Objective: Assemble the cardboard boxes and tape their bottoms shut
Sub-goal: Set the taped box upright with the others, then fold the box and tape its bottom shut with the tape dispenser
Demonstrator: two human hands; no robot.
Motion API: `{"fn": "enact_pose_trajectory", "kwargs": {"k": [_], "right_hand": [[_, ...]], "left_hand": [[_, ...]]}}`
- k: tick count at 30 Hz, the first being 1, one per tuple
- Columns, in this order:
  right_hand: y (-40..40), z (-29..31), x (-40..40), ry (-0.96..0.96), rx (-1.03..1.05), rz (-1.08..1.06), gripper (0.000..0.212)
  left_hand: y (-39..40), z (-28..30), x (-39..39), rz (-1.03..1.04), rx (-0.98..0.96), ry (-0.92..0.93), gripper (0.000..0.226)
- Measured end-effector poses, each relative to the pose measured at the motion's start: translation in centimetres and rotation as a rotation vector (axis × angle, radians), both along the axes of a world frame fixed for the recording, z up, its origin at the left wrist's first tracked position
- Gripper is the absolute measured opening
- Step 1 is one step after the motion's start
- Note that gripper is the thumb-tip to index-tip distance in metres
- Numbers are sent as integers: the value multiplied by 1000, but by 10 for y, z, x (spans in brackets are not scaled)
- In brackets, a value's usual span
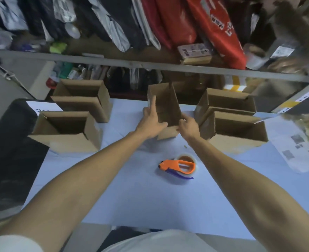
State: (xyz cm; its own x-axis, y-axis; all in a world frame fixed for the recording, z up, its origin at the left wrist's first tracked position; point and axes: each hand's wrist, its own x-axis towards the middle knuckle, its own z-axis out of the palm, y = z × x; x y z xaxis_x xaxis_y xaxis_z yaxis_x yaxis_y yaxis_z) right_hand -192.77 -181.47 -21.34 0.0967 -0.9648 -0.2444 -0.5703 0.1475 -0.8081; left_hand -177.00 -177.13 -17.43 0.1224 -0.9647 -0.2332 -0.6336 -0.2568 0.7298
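A small brown cardboard box [165, 104] stands at the far middle of the light blue table [132, 188], its opening facing me. My left hand [151, 120] holds its left wall, index finger pointing up along the edge and thumb reaching inside. My right hand [189, 127] grips its lower right corner. An orange tape dispenser [179, 166] with a roll of clear tape lies on the table nearer to me, between my forearms.
Two open boxes [66, 131] [83, 99] stand at the left and two more [235, 131] [226, 101] at the right. Printed paper sheets [293, 151] lie at the far right. A metal shelf rail [150, 65] with bags and parcels runs behind the table.
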Motion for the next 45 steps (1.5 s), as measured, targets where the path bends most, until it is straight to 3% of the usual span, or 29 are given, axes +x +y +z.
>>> {"fn": "enact_pose_trajectory", "kwargs": {"k": [4, 10, 13, 16, 20, 29, 34, 36, 40, 43, 45], "right_hand": [[36, 5, 9, 64, -145, 75, 39], [112, 6, 38, 100, -165, 171, 49], [159, -6, 55, 20, -37, 181, 42], [198, -20, 70, -31, 63, 172, 23], [245, -41, 71, -73, 116, 38, 4], [251, -49, 54, -34, 187, -18, 45], [230, -47, 36, -1, 142, -15, 28], [219, -47, 22, 128, 42, 4, 23], [189, -56, -11, 521, -49, 7, 34], [170, -65, -22, 691, -39, 149, 46], [157, -70, -27, 789, -78, 230, 52]], "left_hand": [[9, 23, 47, 143, -53, 4, 102], [68, 20, 121, 208, 89, -72, 68], [122, -6, 137, 166, 265, -56, 78], [168, -36, 144, 42, 330, -115, 70], [217, -60, 147, 57, 422, -190, 95], [229, -64, 119, -104, 366, -222, 114], [214, -62, 102, -128, 346, -230, 114], [206, -63, 95, -136, 342, -239, 114], [191, -69, 80, -109, 338, -241, 114], [186, -73, 76, -64, 326, -225, 110], [179, -73, 71, -38, 231, -310, 97]]}}
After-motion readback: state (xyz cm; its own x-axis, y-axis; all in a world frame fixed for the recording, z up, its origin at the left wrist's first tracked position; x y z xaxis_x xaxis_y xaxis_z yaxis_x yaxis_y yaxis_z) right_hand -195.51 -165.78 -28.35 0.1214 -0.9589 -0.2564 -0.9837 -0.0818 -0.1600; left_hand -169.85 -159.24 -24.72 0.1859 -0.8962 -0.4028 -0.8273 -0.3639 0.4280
